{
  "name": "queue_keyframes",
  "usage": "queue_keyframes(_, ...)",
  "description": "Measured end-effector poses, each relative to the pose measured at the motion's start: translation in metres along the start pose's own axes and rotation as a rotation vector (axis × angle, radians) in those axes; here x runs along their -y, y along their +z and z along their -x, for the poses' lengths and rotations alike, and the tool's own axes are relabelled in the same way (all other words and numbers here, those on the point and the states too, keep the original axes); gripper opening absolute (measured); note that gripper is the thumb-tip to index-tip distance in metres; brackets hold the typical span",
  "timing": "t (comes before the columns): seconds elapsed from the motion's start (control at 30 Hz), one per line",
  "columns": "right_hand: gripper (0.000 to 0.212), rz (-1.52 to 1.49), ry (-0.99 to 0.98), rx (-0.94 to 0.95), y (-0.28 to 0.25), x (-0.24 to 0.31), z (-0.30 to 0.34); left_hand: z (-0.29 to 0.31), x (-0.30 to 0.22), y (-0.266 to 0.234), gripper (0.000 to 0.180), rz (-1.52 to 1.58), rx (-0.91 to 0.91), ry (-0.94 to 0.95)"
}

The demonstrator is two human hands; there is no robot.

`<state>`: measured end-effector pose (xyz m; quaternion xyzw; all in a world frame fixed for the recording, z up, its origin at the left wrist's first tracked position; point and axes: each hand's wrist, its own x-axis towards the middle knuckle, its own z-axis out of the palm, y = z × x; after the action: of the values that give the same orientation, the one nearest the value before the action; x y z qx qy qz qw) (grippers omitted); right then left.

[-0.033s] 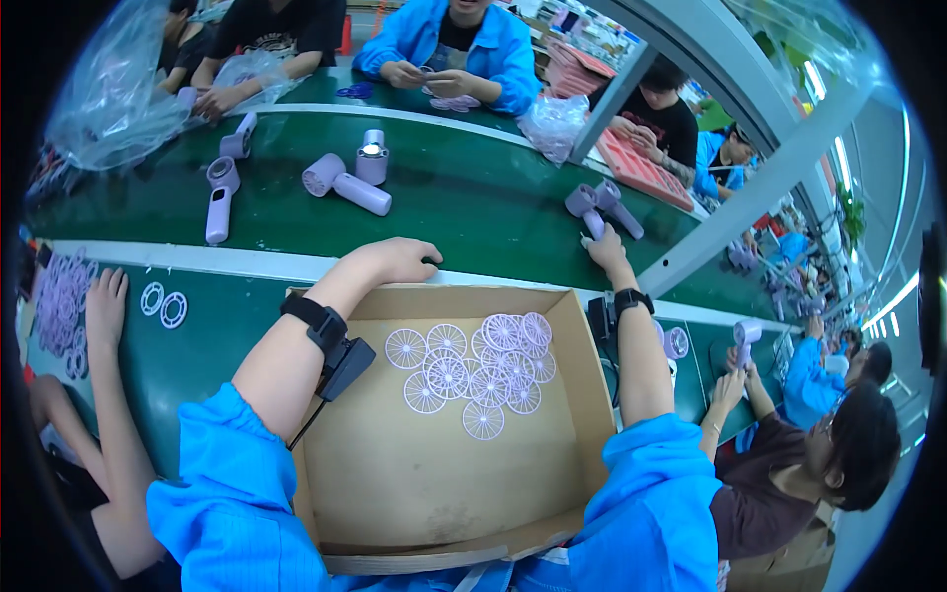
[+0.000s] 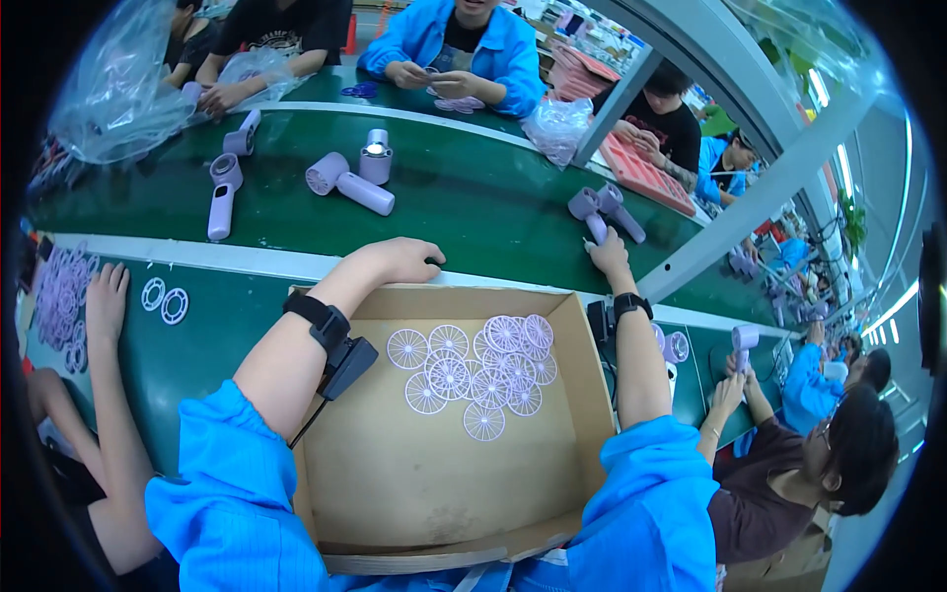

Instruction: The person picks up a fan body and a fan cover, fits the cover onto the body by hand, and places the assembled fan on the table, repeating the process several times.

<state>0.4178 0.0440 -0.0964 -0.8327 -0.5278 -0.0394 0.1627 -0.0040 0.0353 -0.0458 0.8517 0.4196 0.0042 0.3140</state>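
Observation:
My right hand [image 2: 611, 255] reaches over the far right corner of the cardboard box [image 2: 395, 503], its fingers closed at the handle end of a light purple handheld fan [image 2: 586, 207]. A second purple fan [image 2: 619, 212] lies against that one. At the box's far edge, by the pale belt rail, is my left hand [image 2: 402, 260]. Its fingers are curled, with a small dark spot at their tips that I cannot make out. Inside the box, several round purple spoked grilles [image 2: 483, 421] lie overlapping toward the far right.
Several purple fans [image 2: 365, 193] lie on the green conveyor belt [image 2: 473, 192]. Purple rings [image 2: 64, 296] are heaped at left, near a co-worker's hand [image 2: 107, 306] and two white rings [image 2: 175, 306]. A grey metal post [image 2: 730, 217] slants at right. Co-workers sit around.
The whole view has shifted very slightly. My hands, the fans and the grilles keep their places relative to one another.

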Motion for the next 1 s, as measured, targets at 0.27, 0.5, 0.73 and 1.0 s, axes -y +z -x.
queue_keyframes(0.27, 0.037, -0.606, 0.284, 0.490, -0.045, 0.040, -0.016, -0.006, -0.002, 0.000, 0.048, 0.010, 0.013, 0.047)
queue_keyframes(0.5, 0.041, -0.490, -0.645, 0.757, -0.137, 0.184, 0.094, -0.002, -0.014, -0.002, 0.059, 1.040, -0.273, -0.030)
queue_keyframes(0.73, 0.047, 0.049, -1.318, 0.915, -0.129, 0.247, 0.228, 0.006, -0.008, -0.016, 0.082, 1.255, -0.652, 0.144)
queue_keyframes(1.0, 0.058, -0.048, -1.507, 0.540, -0.071, 0.231, 0.228, 0.019, -0.022, -0.020, 0.076, 1.282, -0.666, 0.156)
